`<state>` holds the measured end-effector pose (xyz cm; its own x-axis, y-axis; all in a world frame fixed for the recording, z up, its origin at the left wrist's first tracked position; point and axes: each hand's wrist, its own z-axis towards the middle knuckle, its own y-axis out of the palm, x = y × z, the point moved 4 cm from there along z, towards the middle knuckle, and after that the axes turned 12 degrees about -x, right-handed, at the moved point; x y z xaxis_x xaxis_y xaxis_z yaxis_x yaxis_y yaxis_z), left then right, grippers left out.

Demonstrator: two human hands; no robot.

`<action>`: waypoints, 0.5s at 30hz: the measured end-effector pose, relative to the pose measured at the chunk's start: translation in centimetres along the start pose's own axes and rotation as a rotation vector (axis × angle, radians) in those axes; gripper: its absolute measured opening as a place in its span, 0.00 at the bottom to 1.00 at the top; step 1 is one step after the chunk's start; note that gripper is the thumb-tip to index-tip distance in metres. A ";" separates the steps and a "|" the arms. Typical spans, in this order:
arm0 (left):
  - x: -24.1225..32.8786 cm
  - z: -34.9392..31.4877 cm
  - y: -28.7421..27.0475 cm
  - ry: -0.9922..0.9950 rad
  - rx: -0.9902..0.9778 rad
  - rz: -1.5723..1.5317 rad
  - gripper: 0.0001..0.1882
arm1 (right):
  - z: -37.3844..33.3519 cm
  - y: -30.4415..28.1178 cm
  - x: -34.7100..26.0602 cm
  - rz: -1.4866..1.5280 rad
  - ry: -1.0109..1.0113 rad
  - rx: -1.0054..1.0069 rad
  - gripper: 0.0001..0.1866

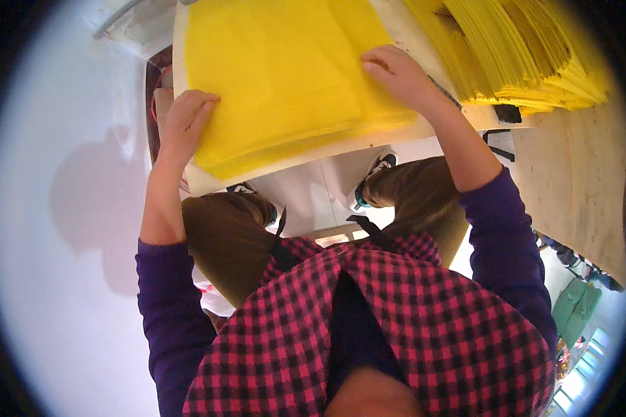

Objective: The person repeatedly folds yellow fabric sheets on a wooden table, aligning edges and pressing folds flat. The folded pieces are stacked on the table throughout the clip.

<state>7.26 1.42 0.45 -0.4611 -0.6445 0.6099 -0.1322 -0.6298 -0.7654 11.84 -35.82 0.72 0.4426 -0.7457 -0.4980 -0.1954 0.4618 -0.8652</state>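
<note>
A thin, cloth-like yellow sheet lies spread over a pale wooden board in front of me. At its left edge is my left hand, closed, with thumb and forefinger pinched together on the sheet. Farther up, at the right edge, my right hand is also closed in a pinch on it. Faint creases run across the sheet between the two hands. Its near edge shows soft folds or layers, and how many sheets lie there I cannot tell.
A thick stack of folded yellow sheets stands at the upper right. Beside it, a light wooden surface extends down the right side. A white wall rises close on my left. My knees are under the board's near edge.
</note>
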 end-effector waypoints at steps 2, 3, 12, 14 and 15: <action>0.0 0.7 0.0 -0.007 -0.006 0.052 0.07 | 0.8 -0.1 0.2 -0.022 0.015 -0.006 0.18; 0.1 1.0 -0.1 -0.009 0.004 0.089 0.07 | 1.4 -0.3 0.5 -0.006 0.042 0.007 0.18; 1.3 0.2 -0.3 0.024 0.002 0.080 0.07 | 1.0 -0.4 0.3 0.029 0.041 -0.019 0.18; 1.2 0.6 -0.5 0.035 0.004 0.116 0.07 | 1.2 -0.7 0.3 0.022 0.078 0.024 0.18; 1.0 0.7 -0.6 0.044 0.017 0.131 0.07 | 1.3 -0.8 0.5 0.039 0.111 0.027 0.18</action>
<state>7.49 0.84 1.71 -0.5117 -0.7022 0.4950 -0.0531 -0.5492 -0.8340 13.34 -35.94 1.22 0.3350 -0.7748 -0.5362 -0.1860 0.5035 -0.8437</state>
